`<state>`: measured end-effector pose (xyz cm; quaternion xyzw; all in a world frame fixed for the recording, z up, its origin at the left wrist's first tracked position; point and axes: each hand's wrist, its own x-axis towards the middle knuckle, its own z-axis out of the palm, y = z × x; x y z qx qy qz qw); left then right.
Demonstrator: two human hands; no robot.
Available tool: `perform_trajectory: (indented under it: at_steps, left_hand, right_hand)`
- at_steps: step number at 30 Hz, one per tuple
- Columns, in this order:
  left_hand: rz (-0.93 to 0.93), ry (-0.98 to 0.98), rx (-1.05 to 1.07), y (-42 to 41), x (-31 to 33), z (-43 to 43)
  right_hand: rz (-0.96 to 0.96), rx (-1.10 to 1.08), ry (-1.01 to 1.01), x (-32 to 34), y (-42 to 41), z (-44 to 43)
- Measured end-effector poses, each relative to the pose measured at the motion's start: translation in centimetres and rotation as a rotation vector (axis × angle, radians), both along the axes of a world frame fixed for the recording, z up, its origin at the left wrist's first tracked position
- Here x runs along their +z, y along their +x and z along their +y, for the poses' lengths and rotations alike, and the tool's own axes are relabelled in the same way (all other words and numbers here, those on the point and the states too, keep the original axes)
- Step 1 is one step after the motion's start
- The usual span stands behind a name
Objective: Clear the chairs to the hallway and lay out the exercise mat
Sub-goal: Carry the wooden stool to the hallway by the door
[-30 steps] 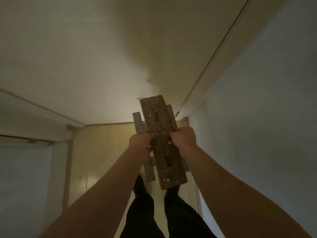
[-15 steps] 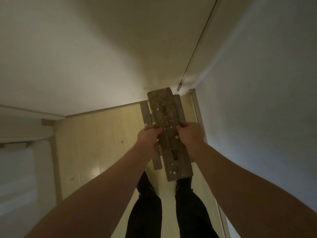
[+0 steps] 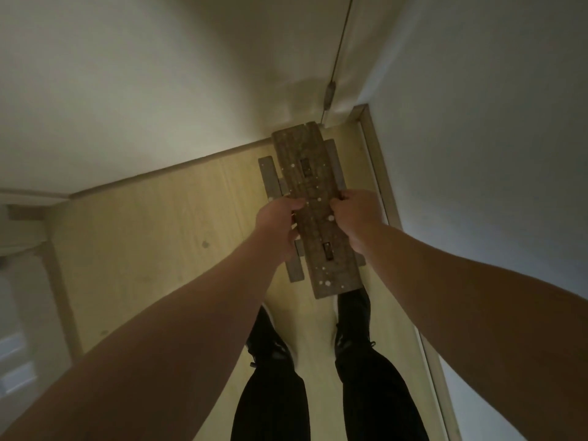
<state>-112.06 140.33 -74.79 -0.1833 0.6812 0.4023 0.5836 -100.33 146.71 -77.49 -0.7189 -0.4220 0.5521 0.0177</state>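
A small wooden stool [image 3: 310, 173] with a long, paint-flecked plank seat and grey legs is held out in front of me, seen from above. My left hand [image 3: 276, 222] grips the seat's left edge and my right hand [image 3: 356, 218] grips its right edge, both near the middle of the plank. The stool hangs above a light wooden floor [image 3: 159, 237], close to the corner of two pale walls. My dark trouser legs and shoes [image 3: 276, 342] stand just behind it. No exercise mat is in view.
A pale wall [image 3: 127, 74] runs across the front and another wall [image 3: 493, 154] closes the right side, with a wooden baseboard [image 3: 378, 173] along it. A door gap with a hinge [image 3: 330, 95] sits in the corner. A doorframe [image 3: 54, 268] stands at left.
The stool and both hands have moved forward toward the wall corner, and more floor shows beneath as the view tilts down. Both hands keep the same grip.
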Motion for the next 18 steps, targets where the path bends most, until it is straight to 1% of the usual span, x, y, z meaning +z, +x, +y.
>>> perform_trajectory:
  at_steps: [8, 18]
  left_hand:
    - [0.008, -0.019, 0.013, -0.4, -5.6, 1.3]
    - [0.032, -0.047, 0.029, -1.2, -9.7, 1.3]
  right_hand:
    - [-0.027, 0.051, -0.020, -6.1, -0.4, 1.3]
    - [-0.018, 0.060, -0.032, -9.6, -1.1, 1.8]
